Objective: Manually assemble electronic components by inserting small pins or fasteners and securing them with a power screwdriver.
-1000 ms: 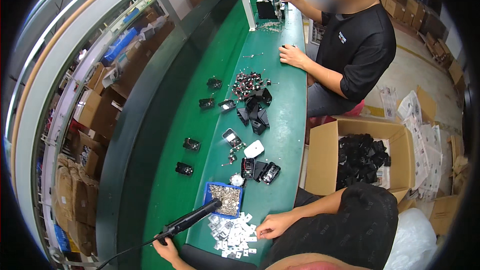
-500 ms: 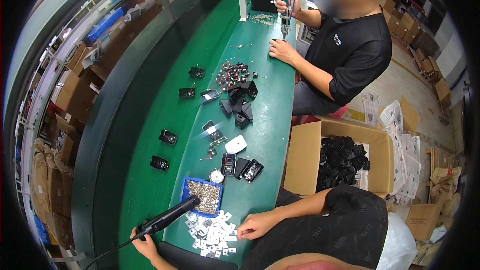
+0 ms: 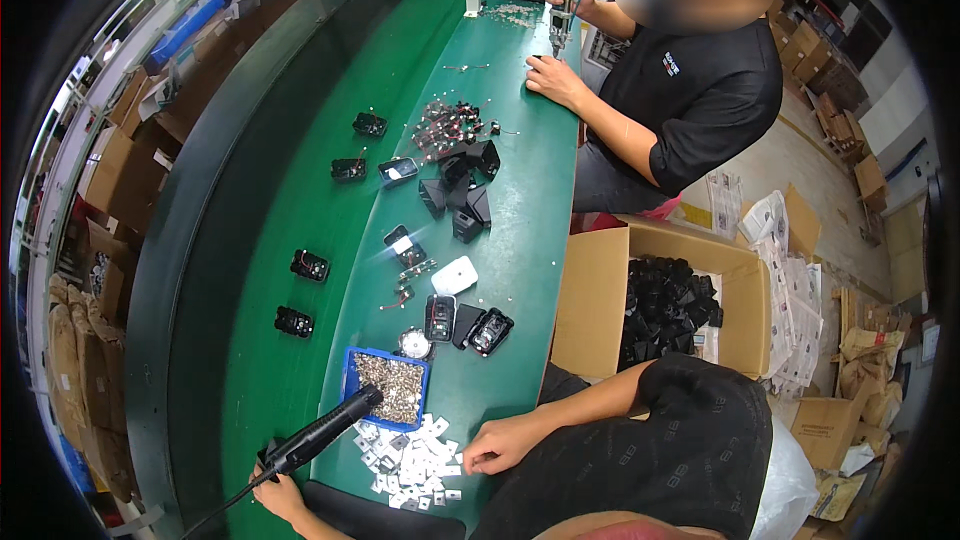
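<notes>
My left hand point(image 3: 277, 490) is closed around a black corded electric screwdriver point(image 3: 310, 437) at the lower left. The tool slants up to the right, its tip over a blue tray point(image 3: 349, 380) of small metal screws point(image 3: 395, 387). My right hand point(image 3: 500, 443) lies at the right edge of a loose pile of small white square plates point(image 3: 412, 465). Its fingers are curled, and what they may hold is hidden. Beyond the tray are a round silvery dish point(image 3: 414, 343), an open black housing with wires point(image 3: 440, 318) and another black housing point(image 3: 490, 332).
Across the green bench, a co-worker holds an upright power driver point(image 3: 563, 25). Between us lie black angular covers point(image 3: 470, 200), wired parts point(image 3: 455, 130) and a white cover point(image 3: 454, 276). Several housings point(image 3: 310, 265) sit on the green belt. A cardboard box point(image 3: 590, 290) of black parts stands right.
The whole view has shifted, so the bench and its contents appear farther left. My left hand keeps hold of the screwdriver, and my right hand stays beside the white plates.
</notes>
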### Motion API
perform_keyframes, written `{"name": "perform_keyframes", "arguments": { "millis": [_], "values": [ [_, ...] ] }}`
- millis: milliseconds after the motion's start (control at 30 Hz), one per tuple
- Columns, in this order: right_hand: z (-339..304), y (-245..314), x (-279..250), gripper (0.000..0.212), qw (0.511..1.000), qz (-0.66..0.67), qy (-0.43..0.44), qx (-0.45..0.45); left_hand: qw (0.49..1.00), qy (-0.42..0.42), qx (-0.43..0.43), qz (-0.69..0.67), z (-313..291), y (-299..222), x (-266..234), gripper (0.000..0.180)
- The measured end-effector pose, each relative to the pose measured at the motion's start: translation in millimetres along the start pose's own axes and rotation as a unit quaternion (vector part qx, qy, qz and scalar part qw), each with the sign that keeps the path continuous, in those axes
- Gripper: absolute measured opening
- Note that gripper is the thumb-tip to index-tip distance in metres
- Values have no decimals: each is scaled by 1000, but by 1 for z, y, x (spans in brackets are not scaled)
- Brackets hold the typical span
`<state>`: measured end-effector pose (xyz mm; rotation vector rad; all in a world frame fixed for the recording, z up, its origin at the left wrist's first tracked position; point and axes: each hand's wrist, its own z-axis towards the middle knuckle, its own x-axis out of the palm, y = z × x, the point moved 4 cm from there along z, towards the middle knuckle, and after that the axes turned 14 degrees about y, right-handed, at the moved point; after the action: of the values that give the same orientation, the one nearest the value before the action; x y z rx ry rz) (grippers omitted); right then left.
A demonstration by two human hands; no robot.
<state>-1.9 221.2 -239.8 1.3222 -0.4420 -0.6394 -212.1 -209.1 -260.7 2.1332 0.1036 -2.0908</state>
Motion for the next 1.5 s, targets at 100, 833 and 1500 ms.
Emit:
{"name": "perform_keyframes", "arguments": {
  "millis": [100, 833, 1500],
  "values": [
    [0, -5, 1, 11, 1000, 7, -9, -6, 998, -41, 53, -21, 0, -7, -4, 44],
    [2, -2, -6, 11, 1000, 26, 11, 4, 999, -16, -3, -29, -13, -10, -19, 38],
    [-11, 15, -32, 14, 982, -176, -45, -58, 946, -78, -74, -305, -143, -60, -117, 40]
  ]
}}
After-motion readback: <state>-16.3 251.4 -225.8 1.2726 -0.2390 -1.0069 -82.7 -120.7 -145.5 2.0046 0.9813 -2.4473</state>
